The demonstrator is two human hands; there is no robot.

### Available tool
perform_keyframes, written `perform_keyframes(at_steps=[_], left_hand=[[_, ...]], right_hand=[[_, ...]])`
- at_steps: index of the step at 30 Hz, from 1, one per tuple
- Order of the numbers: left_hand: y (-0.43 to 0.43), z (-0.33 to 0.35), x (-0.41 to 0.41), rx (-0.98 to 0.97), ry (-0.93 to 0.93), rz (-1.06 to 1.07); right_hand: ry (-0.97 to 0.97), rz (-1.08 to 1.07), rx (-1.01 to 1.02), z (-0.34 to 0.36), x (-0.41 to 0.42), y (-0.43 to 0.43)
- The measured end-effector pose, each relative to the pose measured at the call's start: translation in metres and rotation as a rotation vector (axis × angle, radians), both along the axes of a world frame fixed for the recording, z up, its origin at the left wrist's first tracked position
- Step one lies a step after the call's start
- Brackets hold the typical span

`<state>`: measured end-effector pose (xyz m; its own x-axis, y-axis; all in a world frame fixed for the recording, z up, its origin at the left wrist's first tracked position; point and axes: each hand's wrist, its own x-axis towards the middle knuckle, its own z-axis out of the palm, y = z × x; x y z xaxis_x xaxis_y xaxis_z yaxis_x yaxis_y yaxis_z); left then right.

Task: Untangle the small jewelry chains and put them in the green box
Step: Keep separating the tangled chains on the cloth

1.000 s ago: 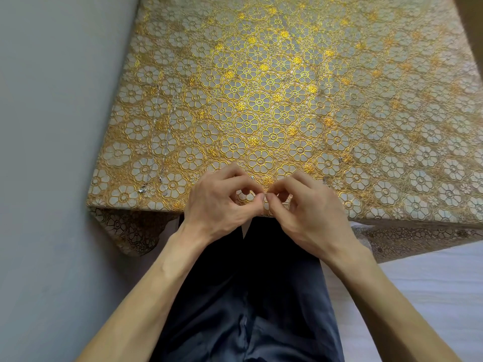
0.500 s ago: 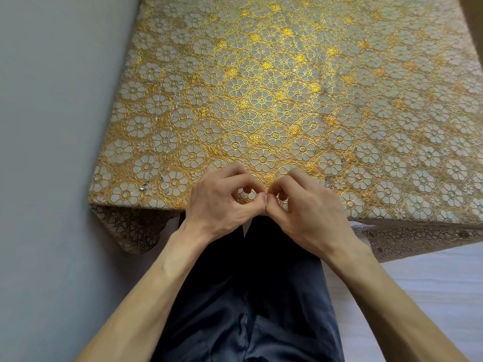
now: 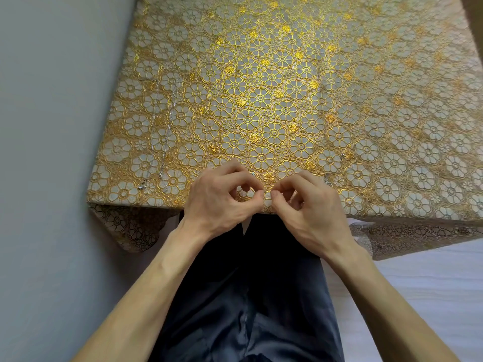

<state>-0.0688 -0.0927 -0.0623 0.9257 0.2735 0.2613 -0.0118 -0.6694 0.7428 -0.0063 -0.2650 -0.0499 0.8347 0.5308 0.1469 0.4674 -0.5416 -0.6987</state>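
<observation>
My left hand (image 3: 219, 199) and my right hand (image 3: 313, 210) work close together at the near edge of the table. Each pinches thumb against forefinger on a very fine silver chain that mostly disappears inside the fingers. Short glints of this chain (image 3: 327, 180) show just right of my right hand and above my left forefinger. Two more thin silver chains (image 3: 163, 137) lie stretched out, roughly parallel, on the left part of the table, ending in small clasps near the front left corner. No green box is in view.
The table wears a gold and white floral lace cloth (image 3: 274, 95) that hangs over its front edge. A grey wall (image 3: 52, 126) runs close along the left side. My dark trousers (image 3: 251, 296) fill the space below the hands, with white bedding (image 3: 418, 278) on the right.
My fingertips, touching a second ago, have drawn a little apart, leaving a small gap between the two pinches. The chains on the left have not moved.
</observation>
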Motion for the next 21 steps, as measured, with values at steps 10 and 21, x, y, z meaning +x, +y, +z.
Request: perform_keyframes(at_steps=[10, 21], left_hand=[[0.001, 0.002, 0.000, -0.005, 0.028, -0.021], [0.000, 0.002, 0.000, 0.004, 0.036, -0.009]], right_hand=[[-0.244, 0.051, -0.064, 0.000, -0.004, -0.001], [-0.328, 0.067, -0.172, 0.000, -0.006, 0.007]])
